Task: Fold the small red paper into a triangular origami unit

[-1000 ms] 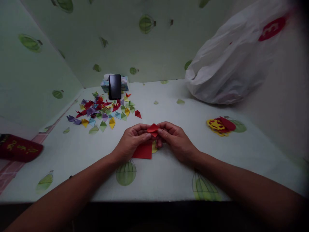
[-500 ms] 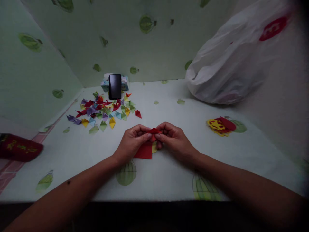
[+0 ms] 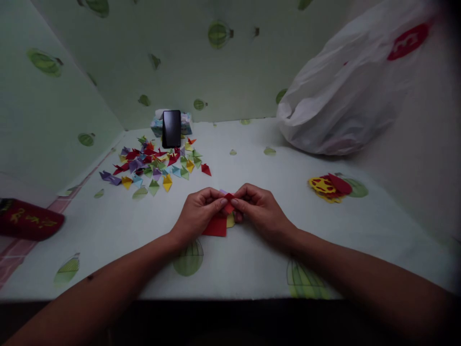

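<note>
Between both hands is a small folded piece of red origami paper (image 3: 229,203), pinched at its two sides. My left hand (image 3: 201,207) is closed on its left edge, thumb on top. My right hand (image 3: 256,205) grips the right edge the same way, with the fingertips tucked behind. Under the hands lie a flat red paper square (image 3: 216,227) and a piece of yellow paper (image 3: 230,221), both partly covered. A sliver of pale purple paper (image 3: 224,192) shows just behind the held piece.
A pile of folded paper pieces (image 3: 154,166) lies at the back left, before a phone (image 3: 171,129) leaning on a tissue box (image 3: 186,124). Red and yellow cut-outs (image 3: 329,187) lie right, below a white plastic bag (image 3: 331,105). A dark red object (image 3: 32,220) is far left.
The red paper in my fingers now looks narrower and diamond-shaped; its wide upper flap no longer shows. Both hands have stayed nearly in place.
</note>
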Demonstrator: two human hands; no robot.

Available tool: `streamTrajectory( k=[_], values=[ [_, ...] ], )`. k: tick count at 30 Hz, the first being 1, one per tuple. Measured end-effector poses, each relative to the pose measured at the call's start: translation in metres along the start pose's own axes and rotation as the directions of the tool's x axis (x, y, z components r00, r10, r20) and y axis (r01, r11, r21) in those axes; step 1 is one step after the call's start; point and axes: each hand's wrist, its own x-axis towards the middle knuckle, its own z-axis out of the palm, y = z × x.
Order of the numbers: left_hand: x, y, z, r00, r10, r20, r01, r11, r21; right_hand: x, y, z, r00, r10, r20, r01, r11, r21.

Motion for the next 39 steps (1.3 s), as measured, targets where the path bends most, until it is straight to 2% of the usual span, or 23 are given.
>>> streamTrajectory(
  k=[10, 16, 23, 30, 39],
  values=[
    [0.0002, 0.0015, -0.0014, 0.994, -0.084, -0.07, 0.075, 0.99, -0.123, 0.0017, -0.0007, -0.0027, 0.999, -0.009, 0.052, 0.008, 1.0, 0.019],
    [0.0007, 0.0018, -0.0017, 0.999, -0.027, -0.033, 0.026, 0.999, -0.028, 0.0015, -0.0028, -0.0026, 0.998, -0.025, 0.05, 0.025, 1.0, -0.002],
    [0.0015, 0.003, -0.0021, 0.998, -0.009, -0.058, 0.011, 1.0, 0.027, 0.0028, -0.0014, -0.0037, 0.997, -0.069, 0.021, 0.069, 0.998, 0.006],
    [0.0011, 0.0022, -0.0005, 0.999, -0.029, -0.043, 0.03, 0.999, 0.034, 0.0004, -0.0029, -0.0035, 0.996, -0.087, -0.011, 0.083, 0.973, -0.215],
    [0.0012, 0.003, 0.0013, 1.0, 0.017, -0.001, -0.016, 0.985, 0.17, -0.0007, -0.0063, -0.0036, 0.994, -0.106, -0.03, 0.09, 0.938, -0.335]
  ],
)
